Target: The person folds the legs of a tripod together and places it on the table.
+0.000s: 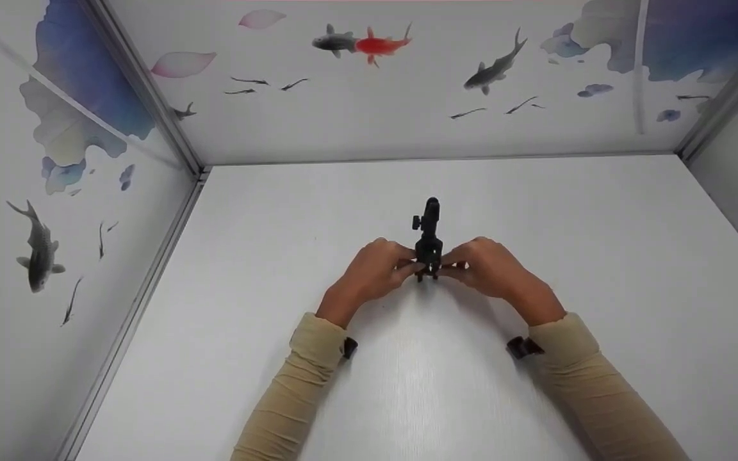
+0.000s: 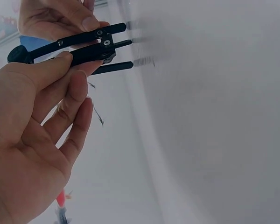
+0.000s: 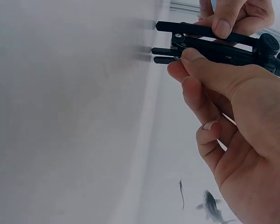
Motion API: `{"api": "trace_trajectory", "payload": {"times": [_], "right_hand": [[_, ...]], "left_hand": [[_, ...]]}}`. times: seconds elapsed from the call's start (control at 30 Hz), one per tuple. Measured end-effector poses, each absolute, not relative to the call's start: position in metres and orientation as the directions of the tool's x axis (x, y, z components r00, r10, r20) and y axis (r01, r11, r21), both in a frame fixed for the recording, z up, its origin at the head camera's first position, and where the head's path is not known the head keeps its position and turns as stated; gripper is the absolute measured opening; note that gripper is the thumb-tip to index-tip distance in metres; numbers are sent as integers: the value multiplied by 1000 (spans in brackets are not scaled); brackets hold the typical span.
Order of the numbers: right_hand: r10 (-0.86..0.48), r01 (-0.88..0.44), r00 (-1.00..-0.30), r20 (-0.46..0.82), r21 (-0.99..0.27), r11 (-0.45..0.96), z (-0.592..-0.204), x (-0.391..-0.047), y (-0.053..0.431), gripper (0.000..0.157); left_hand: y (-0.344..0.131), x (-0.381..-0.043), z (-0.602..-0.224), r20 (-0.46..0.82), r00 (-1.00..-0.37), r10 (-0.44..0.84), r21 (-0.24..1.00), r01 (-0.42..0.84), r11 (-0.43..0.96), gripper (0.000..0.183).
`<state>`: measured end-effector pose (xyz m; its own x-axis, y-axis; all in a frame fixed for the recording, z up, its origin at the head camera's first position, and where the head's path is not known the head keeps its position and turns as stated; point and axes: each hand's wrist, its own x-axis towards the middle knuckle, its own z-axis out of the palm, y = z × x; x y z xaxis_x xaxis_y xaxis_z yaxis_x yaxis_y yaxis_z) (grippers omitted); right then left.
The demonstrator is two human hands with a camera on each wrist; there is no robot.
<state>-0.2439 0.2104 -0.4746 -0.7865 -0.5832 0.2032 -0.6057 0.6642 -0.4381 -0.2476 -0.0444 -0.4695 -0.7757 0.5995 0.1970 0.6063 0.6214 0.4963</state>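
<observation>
A small black tripod [image 1: 430,221] stands upright over the white table, its head and a side knob at the top. My left hand [image 1: 375,270] pinches one of its legs between thumb and fingertips from the left. From the other side, the right hand [image 1: 492,269] pinches a leg the same way. The left wrist view shows the legs [image 2: 116,68] close together, pointing at the table surface, with the left thumb [image 2: 60,63] pressed along one. In the right wrist view, leg tips [image 3: 159,26] are right at the tabletop and their reflections show beside them.
The white tabletop [image 1: 266,256] surrounds the hands. White panels painted with fish [image 1: 494,67] rise along the back and left, joined by grey metal frame posts [image 1: 151,83]. Dark wrist devices [image 1: 524,347] sit at both beige sleeve cuffs.
</observation>
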Motion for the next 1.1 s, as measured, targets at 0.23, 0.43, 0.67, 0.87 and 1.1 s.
{"api": "trace_trajectory", "payload": {"times": [0.23,0.43,0.67,0.87,1.1], "right_hand": [[-589,-601,-787,183,-444,665,-473,-246,209,15],[-598,-601,-785,165,-440,667,-473,-247,211,14],[-603,-606,-778,176,-459,649,-470,-246,214,14],[-596,-620,-776,209,-429,657,-471,-244,213,14],[-596,-635,-770,228,-362,683,-470,-242,207,11]], "left_hand": [[-42,-245,-470,210,-795,569,426,598,679,23],[-39,-243,-471,233,-797,557,373,602,706,25],[-38,-243,-473,252,-796,550,353,605,714,25],[-38,-243,-472,243,-795,556,359,606,709,25],[-36,-240,-471,245,-787,566,370,616,696,25]]}}
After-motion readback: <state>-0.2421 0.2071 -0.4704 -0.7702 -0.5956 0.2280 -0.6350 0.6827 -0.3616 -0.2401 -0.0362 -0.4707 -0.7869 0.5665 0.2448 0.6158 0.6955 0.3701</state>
